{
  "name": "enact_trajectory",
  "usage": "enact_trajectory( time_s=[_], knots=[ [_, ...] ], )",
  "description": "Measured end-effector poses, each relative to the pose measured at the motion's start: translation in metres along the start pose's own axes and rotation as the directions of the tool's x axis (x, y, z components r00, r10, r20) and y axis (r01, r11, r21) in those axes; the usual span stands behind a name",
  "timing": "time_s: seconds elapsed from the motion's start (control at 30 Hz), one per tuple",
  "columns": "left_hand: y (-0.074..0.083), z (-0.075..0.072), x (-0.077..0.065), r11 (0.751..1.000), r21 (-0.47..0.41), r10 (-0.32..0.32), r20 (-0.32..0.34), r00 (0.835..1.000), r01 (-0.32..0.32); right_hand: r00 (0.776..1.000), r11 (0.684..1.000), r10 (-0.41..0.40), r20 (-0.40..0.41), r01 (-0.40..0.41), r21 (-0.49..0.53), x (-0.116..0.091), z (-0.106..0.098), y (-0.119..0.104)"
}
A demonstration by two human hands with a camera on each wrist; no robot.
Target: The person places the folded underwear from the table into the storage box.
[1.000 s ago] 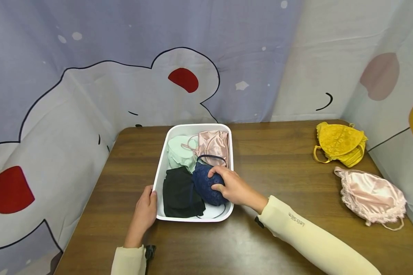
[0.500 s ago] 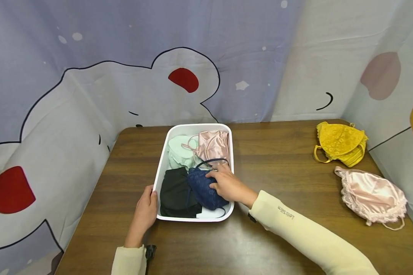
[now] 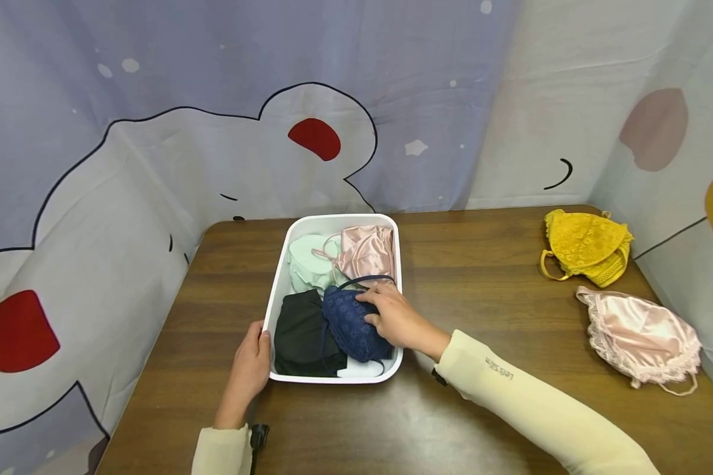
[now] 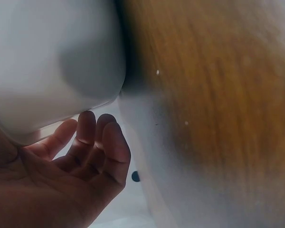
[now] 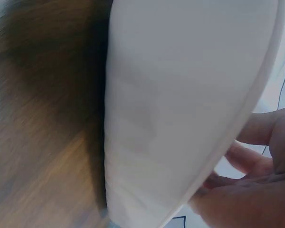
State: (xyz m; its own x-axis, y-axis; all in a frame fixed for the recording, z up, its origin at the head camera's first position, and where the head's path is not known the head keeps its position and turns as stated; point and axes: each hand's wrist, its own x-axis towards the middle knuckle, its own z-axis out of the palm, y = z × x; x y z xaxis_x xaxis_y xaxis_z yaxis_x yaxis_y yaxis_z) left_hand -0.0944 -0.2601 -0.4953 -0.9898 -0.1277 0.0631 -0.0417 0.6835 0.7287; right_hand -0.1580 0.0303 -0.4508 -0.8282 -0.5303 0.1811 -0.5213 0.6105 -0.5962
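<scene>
In the head view a white plastic bin (image 3: pixel 271 310) holds folded underwear. My left hand (image 3: pixel 253 359) grips its left rim near the front corner; in the left wrist view the fingers (image 4: pixel 116 142) curl up by the bin's outer wall. My right hand (image 3: pixel 395 316) reaches over the right rim and holds a navy lace bra (image 3: pixel 349 326), thumb and fingers on its cup. Left of that bra lies a folded black garment (image 3: pixel 305 336). Behind are a mint-green bra (image 3: pixel 309 257) and a pink satin garment (image 3: pixel 368 251). The right wrist view shows mostly the bin's outer wall (image 5: pixel 175 95).
On the wooden table (image 3: pixel 481 277), a yellow lace bra (image 3: pixel 588 244) lies at the far right. A pale pink satin bra (image 3: pixel 642 336) with lace trim is in front of it. A printed curtain (image 3: pixel 428 99) hangs behind the table and along both sides.
The navy bra has shifted slightly left and flattened in the bin, and the black garment has slid left with it. My right hand has moved slightly with the bra; my left hand stays put.
</scene>
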Motion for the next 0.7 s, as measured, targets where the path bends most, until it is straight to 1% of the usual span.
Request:
enact_trajectory(
  time_s=[0.1, 0.23, 0.3, 0.5, 0.7],
  knots=[
    [0.000, 0.000, 0.000, 1.000, -0.004, -0.004, 0.002, 1.000, 0.004, 0.999, 0.999, -0.036, -0.038, 0.037, 0.037, -0.003, -0.003, 0.004],
    [0.000, 0.000, 0.000, 1.000, -0.007, -0.014, 0.009, 1.000, 0.014, 0.995, 0.997, -0.047, -0.083, 0.053, 0.064, -0.008, -0.012, 0.008],
    [0.000, 0.000, 0.000, 1.000, -0.007, -0.019, 0.012, 1.000, 0.019, 0.993, 0.996, -0.041, -0.113, 0.049, 0.074, -0.010, -0.018, 0.010],
    [0.001, 0.000, 0.000, 1.000, -0.006, -0.006, 0.006, 1.000, 0.006, 0.978, 0.996, -0.018, -0.208, 0.037, 0.086, -0.017, -0.041, 0.021],
    [0.003, -0.001, -0.002, 1.000, -0.008, -0.002, 0.013, 1.000, 0.002, 0.964, 0.997, 0.038, -0.265, -0.018, 0.077, -0.023, -0.067, 0.035]
  ],
)
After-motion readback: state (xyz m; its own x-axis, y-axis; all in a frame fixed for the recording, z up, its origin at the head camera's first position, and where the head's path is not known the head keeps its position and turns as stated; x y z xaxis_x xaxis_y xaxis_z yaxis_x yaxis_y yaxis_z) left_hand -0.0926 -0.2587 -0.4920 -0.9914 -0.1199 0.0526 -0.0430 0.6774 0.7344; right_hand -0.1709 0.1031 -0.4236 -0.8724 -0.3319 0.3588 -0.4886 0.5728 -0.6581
